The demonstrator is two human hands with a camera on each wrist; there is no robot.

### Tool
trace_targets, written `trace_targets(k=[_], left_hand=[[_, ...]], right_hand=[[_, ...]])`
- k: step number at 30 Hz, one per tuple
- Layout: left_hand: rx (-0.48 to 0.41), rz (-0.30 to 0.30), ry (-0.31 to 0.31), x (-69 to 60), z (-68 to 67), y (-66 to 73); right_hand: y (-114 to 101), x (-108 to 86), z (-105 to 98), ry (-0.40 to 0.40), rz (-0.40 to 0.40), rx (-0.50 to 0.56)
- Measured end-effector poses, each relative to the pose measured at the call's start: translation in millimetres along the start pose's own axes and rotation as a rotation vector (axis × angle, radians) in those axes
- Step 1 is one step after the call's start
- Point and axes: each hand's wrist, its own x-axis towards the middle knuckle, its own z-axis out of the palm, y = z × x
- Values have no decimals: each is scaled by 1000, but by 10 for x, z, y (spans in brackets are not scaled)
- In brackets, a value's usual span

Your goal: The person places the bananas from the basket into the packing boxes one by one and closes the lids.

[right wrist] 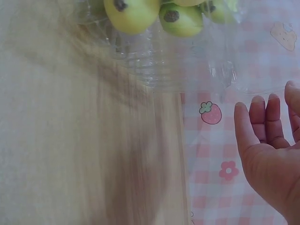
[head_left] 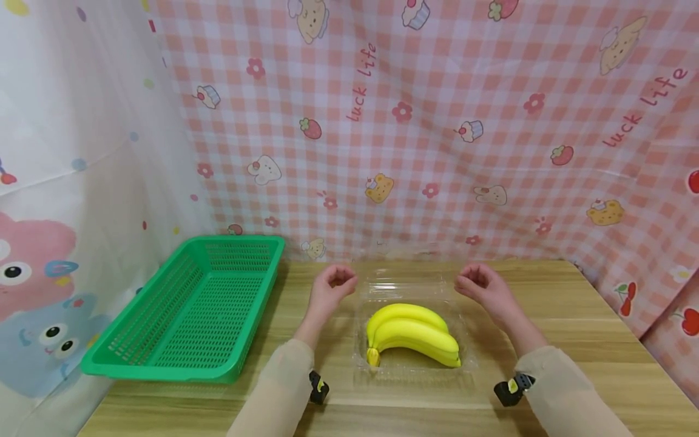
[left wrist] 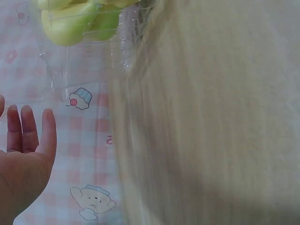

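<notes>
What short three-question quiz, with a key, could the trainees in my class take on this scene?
1. Which hand is nearer the green perforated basket?
2. True or false: the bunch of bananas lies in the clear plastic clamshell container.
3. Which pattern covers the strawberry-printed cloth behind the wooden table: A, blue stripes; B, pink checks; C, green zigzags?

Key: 1. The left hand. 2. True. 3. B, pink checks.

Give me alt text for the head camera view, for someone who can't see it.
A person's left hand and right hand flank a clear plastic container of yellow bananas on a wood-grain table. A green rectangular plastic basket sits at left; pink checked cloth hangs behind.
</notes>
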Motion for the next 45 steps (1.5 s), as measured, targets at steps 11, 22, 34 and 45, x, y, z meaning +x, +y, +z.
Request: trace_targets(k=[11, 22, 34, 45], left_hand=[[82, 82, -29, -101, -47, -22], [71, 78, -86, -174, -100, -47], [78, 99, -172, -254, -163, -78], [97, 119, -266, -324, -189, -10]], right_hand=[[18, -101, -13, 17, -35, -183], [37, -160, -50, -16, -123, -279], [55, -205, -130, -96, -202, -336], [89, -252, -186, -193, -319, -393]])
